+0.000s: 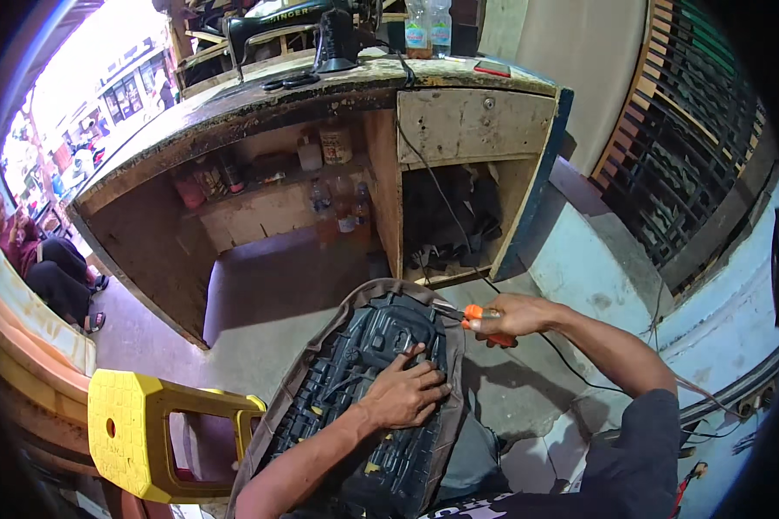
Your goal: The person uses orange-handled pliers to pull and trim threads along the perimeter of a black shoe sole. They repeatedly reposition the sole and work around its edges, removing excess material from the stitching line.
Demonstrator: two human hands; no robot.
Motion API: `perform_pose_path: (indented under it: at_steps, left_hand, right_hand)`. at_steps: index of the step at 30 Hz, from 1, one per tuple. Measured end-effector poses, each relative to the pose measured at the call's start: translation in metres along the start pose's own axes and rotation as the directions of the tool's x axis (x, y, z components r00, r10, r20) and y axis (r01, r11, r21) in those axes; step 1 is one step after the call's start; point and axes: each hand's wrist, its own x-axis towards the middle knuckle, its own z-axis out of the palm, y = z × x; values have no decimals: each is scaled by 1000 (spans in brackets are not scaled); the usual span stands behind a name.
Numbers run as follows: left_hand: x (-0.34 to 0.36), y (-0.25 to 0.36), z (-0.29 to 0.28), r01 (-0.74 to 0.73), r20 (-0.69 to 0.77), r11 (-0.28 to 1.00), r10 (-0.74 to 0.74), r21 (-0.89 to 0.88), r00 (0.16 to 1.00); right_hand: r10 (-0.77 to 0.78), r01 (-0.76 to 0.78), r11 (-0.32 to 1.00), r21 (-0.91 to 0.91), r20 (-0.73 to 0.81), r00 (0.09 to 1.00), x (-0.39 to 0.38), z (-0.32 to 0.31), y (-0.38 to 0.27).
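An upturned black ribbed plastic seat base (355,406) with a brown cover edge folded around its rim lies across my lap. My left hand (404,391) presses flat on its middle, fingers spread. My right hand (512,317) is closed around an orange-handled tool (476,317). The tool's metal tip points left and touches the cover's upper right rim.
A worn wooden workbench (459,130) stands ahead, with bottles on its shelves and a black sewing machine (320,30) and scissors on top. A yellow plastic stool (160,424) is at my lower left. A person sits at far left. Cables run over the floor at right.
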Motion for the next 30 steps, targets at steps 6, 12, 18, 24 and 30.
perform_pose_path:
  at_steps: [6,12,18,24,30]
  left_hand:
    - [0,-3,4,7,13,999,-8,35,1000]
    - [2,9,-8,12,-17,999,-12,-34,1000]
    - [-28,38,-108,209,-308,971,-165,117,937]
    - [-84,1,-64,942,-276,333,-911,-49,308]
    - [39,24,-34,908,104,419,-903,-7,418]
  right_hand:
    - [-436,221,820,-527,-329,838,9,40,23]
    - [-475,271,879,-392,-672,568,38,86,107]
    - [180,-309,943,-123,-594,784,76,214,308]
    - [556,-355,830,429,-594,582,144,284,283]
    - [443,-338,896,287,-532,722,149,288,262]
